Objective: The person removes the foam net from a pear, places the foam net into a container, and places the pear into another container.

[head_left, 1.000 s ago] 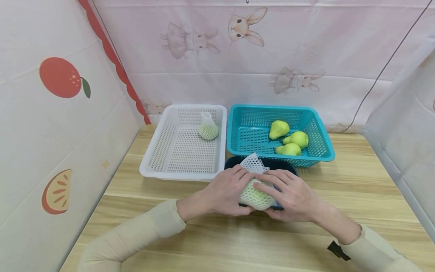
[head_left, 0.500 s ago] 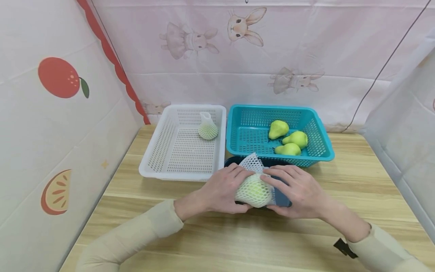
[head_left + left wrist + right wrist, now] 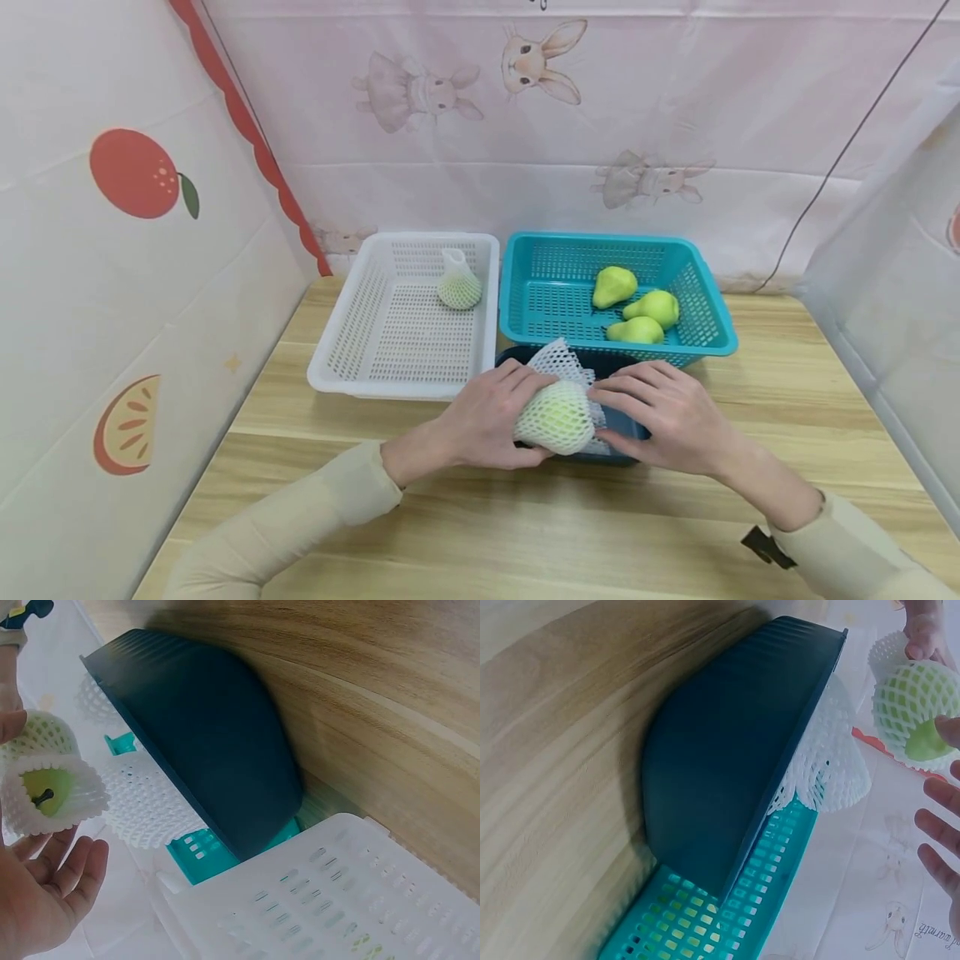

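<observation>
My left hand [image 3: 491, 417] grips a green pear [image 3: 557, 417] in a white foam net, over the front of a dark blue basket [image 3: 626, 446]. In the left wrist view the pear's dark stem [image 3: 43, 797] shows in the net's open end. The right wrist view shows the pear's bare green base [image 3: 930, 741] at the other end. My right hand [image 3: 671, 421] is at the pear's right side, fingers apart and fairly straight, thumb tip right at the base. More foam nets [image 3: 558, 360] stick up out of the dark basket behind the held pear.
A white basket [image 3: 322, 367] at the back left holds one net-wrapped pear [image 3: 459, 287]. To its right, a teal basket [image 3: 720, 333] holds three bare pears [image 3: 615, 287]. Both stand close behind the dark basket on the wooden table [image 3: 525, 533], before a printed cloth.
My right hand has drawn off to the right from around the pear, its fingers loosening. My left hand has shifted slightly left with the netted pear, uncovering more of the dark basket.
</observation>
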Demonstrator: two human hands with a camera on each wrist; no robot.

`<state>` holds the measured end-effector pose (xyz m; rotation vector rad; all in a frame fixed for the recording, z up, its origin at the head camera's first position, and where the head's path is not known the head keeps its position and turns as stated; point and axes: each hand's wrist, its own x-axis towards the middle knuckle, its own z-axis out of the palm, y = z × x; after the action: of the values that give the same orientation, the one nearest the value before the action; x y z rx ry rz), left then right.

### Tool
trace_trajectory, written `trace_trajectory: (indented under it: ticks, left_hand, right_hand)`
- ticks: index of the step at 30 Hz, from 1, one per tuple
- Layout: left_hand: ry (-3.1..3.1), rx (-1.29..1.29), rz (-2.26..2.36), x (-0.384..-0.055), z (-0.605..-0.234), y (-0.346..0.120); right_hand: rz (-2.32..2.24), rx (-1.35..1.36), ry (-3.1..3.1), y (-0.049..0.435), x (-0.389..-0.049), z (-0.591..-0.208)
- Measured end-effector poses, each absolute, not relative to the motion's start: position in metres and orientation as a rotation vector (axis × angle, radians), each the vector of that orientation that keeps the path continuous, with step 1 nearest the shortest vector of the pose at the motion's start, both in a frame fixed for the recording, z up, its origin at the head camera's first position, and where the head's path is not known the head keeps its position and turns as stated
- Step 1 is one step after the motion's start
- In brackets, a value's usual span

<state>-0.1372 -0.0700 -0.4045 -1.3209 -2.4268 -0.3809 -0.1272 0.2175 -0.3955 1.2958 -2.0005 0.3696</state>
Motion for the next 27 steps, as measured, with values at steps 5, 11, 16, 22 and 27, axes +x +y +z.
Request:
trace_trajectory:
  ticks: [5, 11, 16, 22, 27]
  left_hand:
    - [-2.42, -1.321, -0.381, -0.1382, -0.4051, -0.0696]
    - [-2.428, -1.322, -0.362, -0.1386, -0.405, -0.0693]
    - [-2.434, -1.33, -0.343, -0.1386, -0.405, -0.0685]
    - [-2.432, -1.335, -0.34, -0.1389, -0.4044, -0.067]
    - [-2.42, -1.335, -0.311, -0.1393, -0.4032, -0.0648]
  right_hand:
    - [0.383, 1.311, -1.992, 0.2163, -0.128, -0.3981]
    - [0.385, 1.33, -2.011, 0.2173, -0.1284, -0.3998]
    - [0.374, 1.325, -2.035, 0.2172, -0.1284, -0.3997]
    - [0.369, 1.314, -2.068, 0.2163, -0.1277, -0.4009]
    - [0.348, 1.296, -2.093, 0.2143, -0.1288, -0.4031]
